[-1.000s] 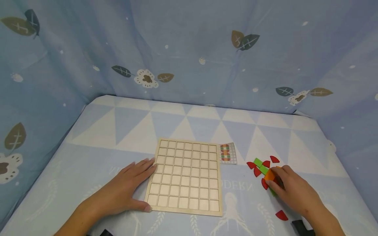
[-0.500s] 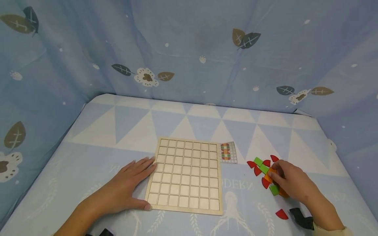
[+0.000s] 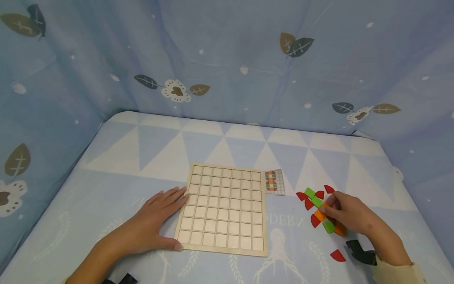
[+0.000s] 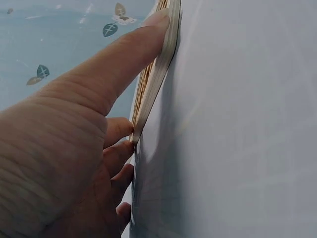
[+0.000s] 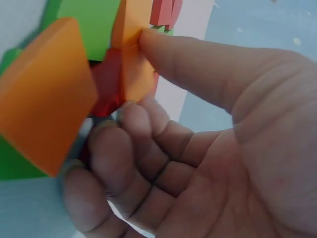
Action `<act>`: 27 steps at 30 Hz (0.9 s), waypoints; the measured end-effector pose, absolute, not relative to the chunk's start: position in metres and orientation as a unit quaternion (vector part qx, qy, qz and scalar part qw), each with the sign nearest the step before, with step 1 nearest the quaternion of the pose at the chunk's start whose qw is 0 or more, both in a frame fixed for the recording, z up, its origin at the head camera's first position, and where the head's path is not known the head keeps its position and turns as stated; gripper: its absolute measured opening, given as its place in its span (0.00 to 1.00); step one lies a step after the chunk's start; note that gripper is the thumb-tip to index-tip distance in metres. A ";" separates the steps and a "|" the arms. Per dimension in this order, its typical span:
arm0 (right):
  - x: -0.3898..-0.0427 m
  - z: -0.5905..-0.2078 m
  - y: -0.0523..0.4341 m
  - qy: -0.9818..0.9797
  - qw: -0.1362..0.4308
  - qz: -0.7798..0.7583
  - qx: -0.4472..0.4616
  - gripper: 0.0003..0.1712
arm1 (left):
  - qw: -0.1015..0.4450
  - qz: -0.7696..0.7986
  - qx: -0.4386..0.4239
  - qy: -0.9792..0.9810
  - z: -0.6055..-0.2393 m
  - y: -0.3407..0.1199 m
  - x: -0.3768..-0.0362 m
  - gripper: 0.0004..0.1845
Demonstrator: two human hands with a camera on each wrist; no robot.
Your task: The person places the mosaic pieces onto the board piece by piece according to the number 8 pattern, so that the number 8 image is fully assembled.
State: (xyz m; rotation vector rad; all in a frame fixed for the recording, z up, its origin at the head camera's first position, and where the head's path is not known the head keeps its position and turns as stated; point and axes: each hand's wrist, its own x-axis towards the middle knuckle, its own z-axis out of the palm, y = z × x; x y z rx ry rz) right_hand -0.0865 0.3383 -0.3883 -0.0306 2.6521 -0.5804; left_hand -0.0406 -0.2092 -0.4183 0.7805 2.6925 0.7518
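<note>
The left hand (image 3: pixel 152 223) lies along the left edge of a wooden grid board (image 3: pixel 223 209), fingers fairly straight and thumb at the near corner. In the left wrist view, its thumb (image 4: pixel 124 62) presses on the board's rim. At the right, the right hand (image 3: pixel 352 213) is over a group of coloured blocks, fingers curled. The right wrist view has its thumb and fingertips pinching an orange block (image 5: pixel 136 74). Around it lie green blocks (image 3: pixel 328 227), another orange block (image 3: pixel 341 229) and red quarter-round pieces (image 3: pixel 315 221); some are partly hidden by the hand.
A small pattern card (image 3: pixel 274 182) with a coloured grid print lies against the board's right edge. One red quarter-round piece (image 3: pixel 337 255) is apart, nearer the front, beside a black strap (image 3: pixel 360 252) at the right wrist. Blue printed curtain (image 3: pixel 227 59) surrounds the table.
My right hand has drawn back from the near blocks, uncovering a green and an orange one. The orange block at its fingertips and a red piece shifted slightly left. The left hand stays put.
</note>
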 end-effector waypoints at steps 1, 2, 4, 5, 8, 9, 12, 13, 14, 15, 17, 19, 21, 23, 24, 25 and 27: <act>-0.086 -0.389 0.339 0.954 0.210 -0.215 -0.008 0.21 | 0.120 0.258 0.267 0.921 -0.419 -0.209 -0.041 0.63; -0.085 -0.390 0.339 0.953 0.208 -0.221 -0.007 0.21 | 0.120 0.258 0.267 0.921 -0.419 -0.209 -0.041 0.63; -0.083 -0.393 0.341 0.951 0.201 -0.233 -0.009 0.20 | 0.120 0.257 0.267 0.921 -0.419 -0.209 -0.040 0.64; -0.082 -0.393 0.341 0.951 0.197 -0.239 -0.012 0.20 | 0.121 0.257 0.267 0.921 -0.419 -0.209 -0.040 0.63; -0.079 -0.396 0.343 0.950 0.185 -0.251 -0.022 0.18 | 0.120 0.256 0.267 0.921 -0.420 -0.209 -0.041 0.63; -0.079 -0.396 0.343 0.950 0.181 -0.253 -0.024 0.18 | 0.119 0.257 0.267 0.921 -0.420 -0.209 -0.041 0.63; -0.078 -0.397 0.344 0.951 0.175 -0.255 -0.027 0.18 | 0.115 0.257 0.269 0.921 -0.421 -0.209 -0.041 0.63; -0.078 -0.396 0.343 0.951 0.175 -0.254 -0.026 0.18 | 0.113 0.257 0.270 0.921 -0.421 -0.209 -0.041 0.63; -0.078 -0.396 0.343 0.951 0.175 -0.253 -0.025 0.19 | 0.112 0.256 0.271 0.921 -0.421 -0.209 -0.041 0.63; -0.078 -0.396 0.343 0.951 0.176 -0.253 -0.023 0.19 | 0.110 0.257 0.272 0.921 -0.421 -0.209 -0.041 0.63; -0.078 -0.396 0.342 0.951 0.177 -0.252 -0.020 0.20 | 0.109 0.257 0.274 0.920 -0.421 -0.209 -0.041 0.63; -0.078 -0.396 0.342 0.952 0.177 -0.249 -0.020 0.20 | 0.107 0.259 0.274 0.920 -0.421 -0.209 -0.041 0.63; -0.078 -0.396 0.343 0.952 0.176 -0.248 -0.025 0.19 | 0.107 0.259 0.275 0.920 -0.421 -0.210 -0.041 0.63; -0.077 -0.396 0.344 0.953 0.174 -0.247 -0.029 0.18 | 0.108 0.261 0.275 0.919 -0.421 -0.210 -0.041 0.62; -0.077 -0.396 0.345 0.953 0.174 -0.247 -0.033 0.18 | 0.110 0.260 0.274 0.919 -0.421 -0.210 -0.041 0.62; -0.076 -0.397 0.346 0.953 0.172 -0.247 -0.035 0.18 | 0.111 0.260 0.274 0.919 -0.421 -0.210 -0.041 0.62; -0.075 -0.397 0.348 0.954 0.169 -0.247 -0.037 0.18 | 0.115 0.263 0.274 0.918 -0.421 -0.210 -0.041 0.62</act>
